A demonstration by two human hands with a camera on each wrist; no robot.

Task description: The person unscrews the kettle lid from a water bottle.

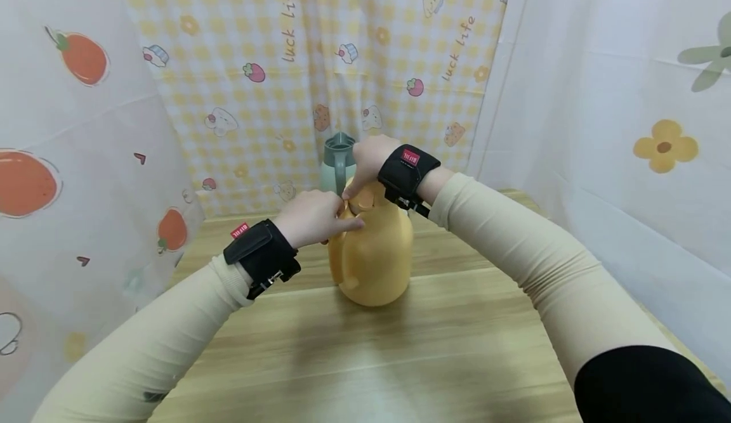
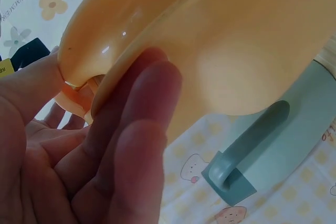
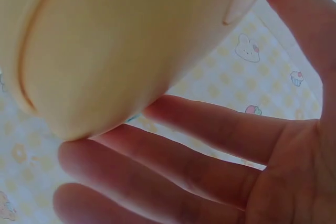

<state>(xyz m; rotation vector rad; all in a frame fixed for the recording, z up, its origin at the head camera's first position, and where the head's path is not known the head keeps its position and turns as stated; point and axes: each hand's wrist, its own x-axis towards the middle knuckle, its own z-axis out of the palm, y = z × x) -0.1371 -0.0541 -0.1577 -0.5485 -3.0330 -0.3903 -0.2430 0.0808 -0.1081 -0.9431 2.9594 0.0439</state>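
Note:
A glossy yellow-orange thermos jug [image 1: 377,252] stands upright on the table, its handle toward the left in the head view. My left hand [image 1: 314,217] holds the upper part of the handle. In the left wrist view, the thumb and curled fingers [image 2: 152,87] lie on either side of the yellow plastic. My right hand [image 1: 371,156] reaches over the jug's top, thumb near the handle's upper end. Its fingers [image 3: 210,124] curve round the smooth yellow surface in the right wrist view. The hands hide much of the lid.
A pale green thermos jug [image 1: 328,179] with a darker green handle and top stands just behind the yellow one. Wood-grain table boards [image 1: 274,347] spread below. Printed curtains [image 1: 274,93] hang at the back and both sides.

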